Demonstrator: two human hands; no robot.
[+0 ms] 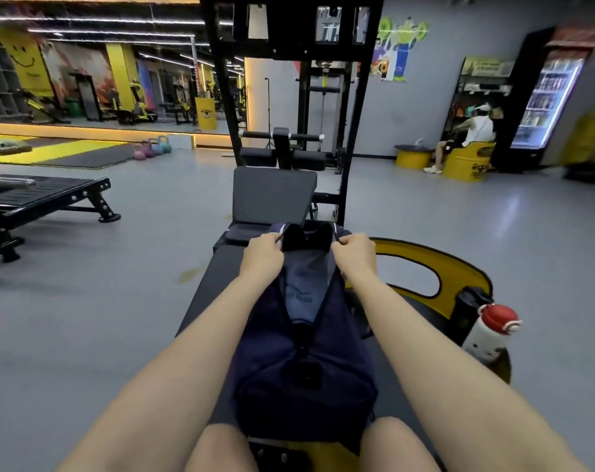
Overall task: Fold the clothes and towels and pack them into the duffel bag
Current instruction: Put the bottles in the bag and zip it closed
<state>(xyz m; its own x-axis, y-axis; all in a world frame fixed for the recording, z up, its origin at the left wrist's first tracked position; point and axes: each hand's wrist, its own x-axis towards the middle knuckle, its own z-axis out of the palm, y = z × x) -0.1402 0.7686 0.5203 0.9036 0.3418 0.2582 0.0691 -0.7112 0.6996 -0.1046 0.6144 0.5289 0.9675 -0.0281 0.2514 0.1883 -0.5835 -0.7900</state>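
A dark navy duffel bag (272, 362) lies lengthwise on the black bench (207, 294) in front of me, its top zip open along the far half. Inside the opening lies a folded blue-grey garment (302, 287) with a dark logo, and something black sits at the far end. My left hand (263, 252) grips the left edge of the bag's opening. My right hand (354, 252) grips the right edge. Both hands hold the far end of the opening apart.
A white bottle with a red cap (490, 332) and a black bottle (468, 311) stand on a yellow seat (425, 264) at my right. A black weight machine (289, 97) rises beyond the bench. Another bench (40, 199) stands left. A person (473, 137) sits far right.
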